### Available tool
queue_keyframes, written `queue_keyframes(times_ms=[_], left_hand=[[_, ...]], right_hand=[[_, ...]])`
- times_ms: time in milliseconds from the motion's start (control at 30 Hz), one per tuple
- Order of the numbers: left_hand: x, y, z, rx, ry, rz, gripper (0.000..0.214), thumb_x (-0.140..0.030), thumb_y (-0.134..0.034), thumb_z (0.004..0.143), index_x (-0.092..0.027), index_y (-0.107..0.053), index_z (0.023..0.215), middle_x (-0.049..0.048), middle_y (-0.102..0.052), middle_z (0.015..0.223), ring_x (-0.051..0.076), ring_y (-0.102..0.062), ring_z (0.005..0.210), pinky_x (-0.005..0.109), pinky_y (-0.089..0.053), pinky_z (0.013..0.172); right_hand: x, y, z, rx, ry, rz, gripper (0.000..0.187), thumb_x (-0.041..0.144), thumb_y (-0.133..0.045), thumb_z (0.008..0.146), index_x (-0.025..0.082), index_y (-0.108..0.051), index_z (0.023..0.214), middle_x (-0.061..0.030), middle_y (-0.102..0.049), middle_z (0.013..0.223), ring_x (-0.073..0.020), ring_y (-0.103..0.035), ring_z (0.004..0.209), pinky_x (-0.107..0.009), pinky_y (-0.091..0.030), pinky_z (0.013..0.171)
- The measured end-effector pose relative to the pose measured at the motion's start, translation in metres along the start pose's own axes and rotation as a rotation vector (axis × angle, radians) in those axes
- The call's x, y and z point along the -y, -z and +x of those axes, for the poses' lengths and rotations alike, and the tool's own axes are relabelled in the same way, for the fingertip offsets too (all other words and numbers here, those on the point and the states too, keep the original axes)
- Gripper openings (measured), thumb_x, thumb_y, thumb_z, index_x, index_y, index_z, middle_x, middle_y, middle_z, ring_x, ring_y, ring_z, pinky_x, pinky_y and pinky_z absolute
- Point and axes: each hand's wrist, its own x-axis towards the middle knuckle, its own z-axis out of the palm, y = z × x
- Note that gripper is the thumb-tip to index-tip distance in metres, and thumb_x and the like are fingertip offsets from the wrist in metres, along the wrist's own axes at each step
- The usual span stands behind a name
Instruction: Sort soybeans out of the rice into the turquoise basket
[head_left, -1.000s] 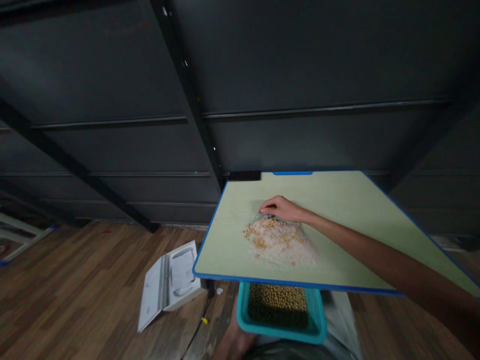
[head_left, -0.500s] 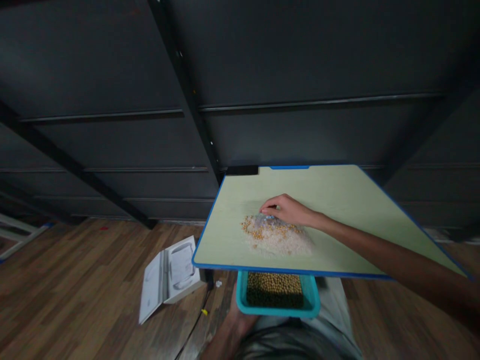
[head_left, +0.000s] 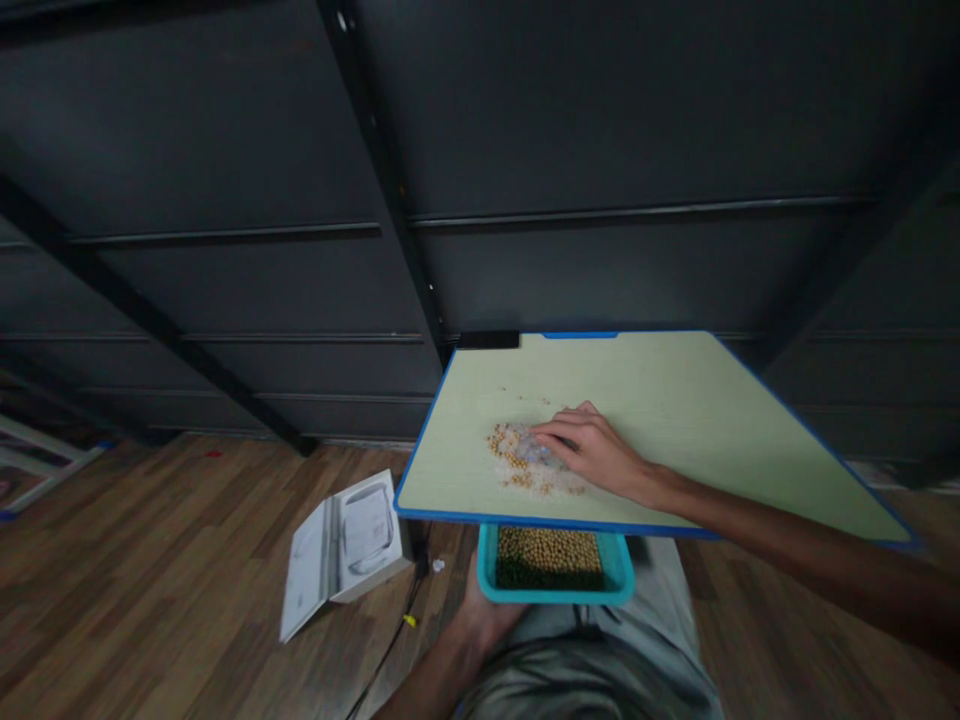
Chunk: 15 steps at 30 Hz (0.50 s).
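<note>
My right hand (head_left: 595, 450) lies flat, fingers stretched out, on a heap of white rice mixed with yellow beans (head_left: 516, 459) on a pale green tabletop with a blue edge (head_left: 675, 400). The hand covers the right part of the heap. Under the table's near edge my left hand (head_left: 480, 620) holds a teal basket (head_left: 555, 592) filled with yellow beans (head_left: 550, 553). Only the wrist and part of that hand show, so its fingers are hidden beneath the basket.
A dark panelled wall with black metal braces (head_left: 382, 170) rises behind the table. On the wooden floor (head_left: 150, 590) to the left lies an open white box (head_left: 345, 550). A few stray grains dot the tabletop beyond the heap. My lap shows below the basket.
My right hand has dragged from the heap's far edge toward me across the grains, flattening out. The heap looks smaller and pulled nearer the table's front edge. The basket stays under that edge.
</note>
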Motion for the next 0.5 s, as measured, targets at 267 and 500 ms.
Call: queue_keyframes(times_ms=[267,500], left_hand=[[0.006,0.031,0.007,0.092,0.066,-0.058,0.03,-0.023,-0.052,0.087,-0.015,-0.076,0.103,0.0141,-0.073,0.116,0.033,-0.05,0.132,0.053,-0.034,0.113],[0.014,0.016,0.004,0.167,0.054,-0.056,0.037,-0.03,-0.05,0.09,-0.018,-0.07,0.119,0.0127,-0.073,0.117,0.033,-0.052,0.131,0.055,-0.035,0.111]], right_hand=[[-0.001,-0.006,-0.019,-0.041,0.023,0.004,0.022,0.027,-0.053,0.1,0.027,-0.071,0.114,0.0003,-0.076,0.11,-0.0194,-0.068,0.098,-0.039,-0.043,0.089],[0.005,-0.005,-0.026,0.012,0.057,-0.04,0.023,0.027,-0.051,0.101,0.026,-0.07,0.115,-0.0003,-0.076,0.108,-0.0201,-0.068,0.097,-0.04,-0.044,0.088]])
